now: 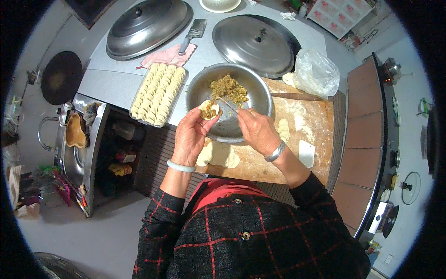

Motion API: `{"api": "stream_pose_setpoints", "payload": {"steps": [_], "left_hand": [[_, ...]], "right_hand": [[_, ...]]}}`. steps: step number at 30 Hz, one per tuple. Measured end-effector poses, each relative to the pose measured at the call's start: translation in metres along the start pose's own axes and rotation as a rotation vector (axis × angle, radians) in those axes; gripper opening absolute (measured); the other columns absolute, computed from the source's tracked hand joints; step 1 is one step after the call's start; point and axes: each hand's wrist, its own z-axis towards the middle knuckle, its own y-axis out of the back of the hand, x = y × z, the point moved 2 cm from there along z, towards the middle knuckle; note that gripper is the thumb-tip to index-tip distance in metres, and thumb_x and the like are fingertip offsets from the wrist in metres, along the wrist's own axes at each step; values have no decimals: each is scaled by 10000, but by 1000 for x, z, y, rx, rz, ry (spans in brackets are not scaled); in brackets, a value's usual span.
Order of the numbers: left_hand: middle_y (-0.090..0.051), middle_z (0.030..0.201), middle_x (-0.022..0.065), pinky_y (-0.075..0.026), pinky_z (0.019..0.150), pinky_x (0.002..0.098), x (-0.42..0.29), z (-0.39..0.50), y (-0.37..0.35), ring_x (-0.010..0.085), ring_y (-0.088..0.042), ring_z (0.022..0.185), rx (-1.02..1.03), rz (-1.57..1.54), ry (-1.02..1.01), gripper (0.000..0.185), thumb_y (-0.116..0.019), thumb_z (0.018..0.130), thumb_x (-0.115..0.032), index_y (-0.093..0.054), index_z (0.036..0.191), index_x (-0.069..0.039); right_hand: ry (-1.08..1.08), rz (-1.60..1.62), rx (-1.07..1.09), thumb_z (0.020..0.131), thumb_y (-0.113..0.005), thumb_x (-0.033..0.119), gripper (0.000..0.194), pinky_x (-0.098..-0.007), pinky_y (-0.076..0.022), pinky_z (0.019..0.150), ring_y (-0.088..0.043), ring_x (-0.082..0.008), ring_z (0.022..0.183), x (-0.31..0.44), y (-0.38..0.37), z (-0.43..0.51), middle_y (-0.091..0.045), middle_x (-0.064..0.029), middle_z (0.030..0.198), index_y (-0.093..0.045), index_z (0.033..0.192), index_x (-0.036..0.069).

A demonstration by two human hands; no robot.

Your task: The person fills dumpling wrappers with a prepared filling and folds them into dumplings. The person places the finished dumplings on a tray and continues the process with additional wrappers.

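My left hand holds a round dumpling wrapper open near the left rim of a large metal basin. Filling sits in the middle of the wrapper. My right hand grips a thin metal utensil, whose tip is over the basin close to the wrapper; the tip's shape is hard to make out. Inside the basin, chopped filling is heaped at the far side. Flat dough wrappers lie on the wooden board below the basin, with more wrappers beside my right wrist.
Left of the basin stands a tray of folded dumplings in rows. Behind are a cleaver on a pink cloth and two metal lids. A rolling pin, plastic bag and white scraper lie to the right.
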Motion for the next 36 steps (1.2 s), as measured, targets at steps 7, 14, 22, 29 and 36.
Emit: {"api": "stream_pose_setpoints", "payload": {"steps": [7,14,22,29,36], "left_hand": [[-644,1135,201,-555,945,488,3,0,1,287,-654,1027,44,83,38,251,-466,1008,-100,-567,1148,82],[-648,1116,194,-560,929,480,1,-1,5,289,-661,1004,13,39,86,255,-464,1011,-103,-551,1170,76],[-643,1134,180,-565,928,441,-3,-5,4,294,-651,1041,21,58,115,285,-462,1012,-115,-532,1212,75],[-628,1174,191,-559,947,477,0,-6,8,309,-633,1090,99,-11,125,298,-517,1002,-137,-550,1203,81],[-639,1142,174,-560,941,481,-2,-10,6,297,-652,1034,146,-62,144,219,-527,991,-89,-559,1138,70]], "right_hand": [[92,-75,167,888,-619,105,98,-425,-529,592,-660,-352,687,-1,-2,4,-637,-168,785,-620,955,33],[-76,10,125,907,-608,121,105,-457,-515,617,-656,-375,706,-14,3,7,-643,-181,802,-618,917,17],[64,378,243,923,-596,132,167,-428,-508,647,-647,-353,709,-3,-4,1,-644,-183,754,-654,950,-22],[-488,838,624,954,-594,211,207,-277,-448,461,-547,-114,491,-15,6,14,-590,-31,614,-676,891,32],[-598,1062,678,969,-595,231,234,-231,-414,406,-538,-74,468,-19,13,17,-577,-1,626,-675,900,22]]}}
